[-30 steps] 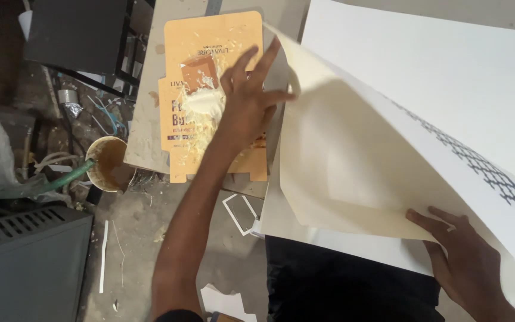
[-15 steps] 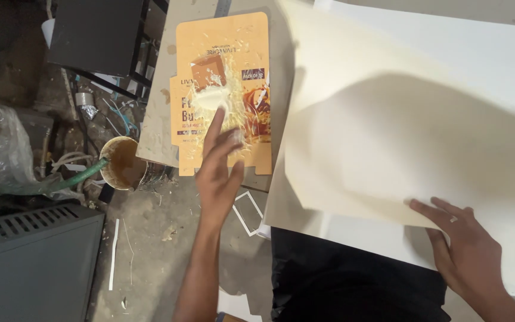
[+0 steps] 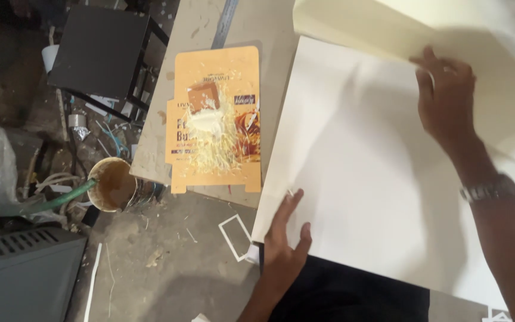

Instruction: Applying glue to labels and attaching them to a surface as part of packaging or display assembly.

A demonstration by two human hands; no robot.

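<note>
A large cream paper sheet point(image 3: 377, 173) lies flat on the worktable. My left hand point(image 3: 284, 238) rests with spread fingers on its near left corner, holding nothing. My right hand point(image 3: 445, 98) is raised at the upper right, fingers gripping the edge of a second cream sheet point(image 3: 353, 24) that is lifted and folded back over the far side. A watch sits on that wrist. To the left of the sheets lies a flattened orange carton point(image 3: 216, 119) smeared with a blob of whitish glue.
The grey worktable point(image 3: 162, 143) ends at its left edge beside the carton. Below it on the dirty floor stand a paste-filled round tin point(image 3: 113, 183) with a green hose, a dark stool point(image 3: 99, 50), a grey slatted crate point(image 3: 22, 274) and scattered scraps.
My left hand has left the glue-smeared carton and come down onto the flat sheet's near corner. My right hand has risen from the near right, lifting the upper sheet away to the far side.
</note>
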